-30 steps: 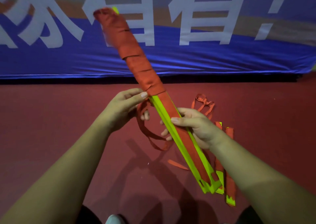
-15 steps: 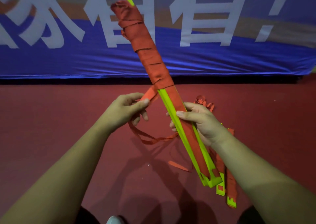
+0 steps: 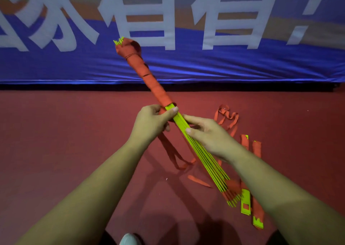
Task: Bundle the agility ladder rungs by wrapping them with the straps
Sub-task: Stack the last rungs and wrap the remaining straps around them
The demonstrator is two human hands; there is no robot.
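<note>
Head view. The rung bundle (image 3: 202, 152) is held in the air over the floor (image 3: 56, 142), slanting from near right up to far left. Its far half is covered in turns of the orange strap (image 3: 155, 87). The near half is bare yellow-green, and the rungs fan apart a little at the near end.

Left hand (image 3: 151, 123): fingers (image 3: 155, 108) curled round the bundle at the edge of the wrap, thumb pressed across the top, pinning the last turn. The strap tail (image 3: 173, 157) hangs below this hand down toward the floor.
Right hand (image 3: 209, 134): fingers wrapped under the bare rungs just nearer than the left, thumb on top, gripping them.

Handling (judgement): the rungs look like thin, stiff, light slats, smooth enough to slide against one another. Best gripped mid-length, squeezed flat. The strap is soft, limp webbing that slackens unless kept taut, so it should be pinched close to the last turn.

Surroundings: loose rungs (image 3: 246, 205) with orange webbing lie on the floor at near right, apparently tied to the bundle. A strap tangle (image 3: 227, 119) lies beyond the right hand. A blue banner (image 3: 186, 67) stands along the far side, and a shoe (image 3: 128, 240) tip shows at the near edge.

Obstruction (judgement): the trailing webbing and floor pieces may snag or twist into the next turn.
</note>
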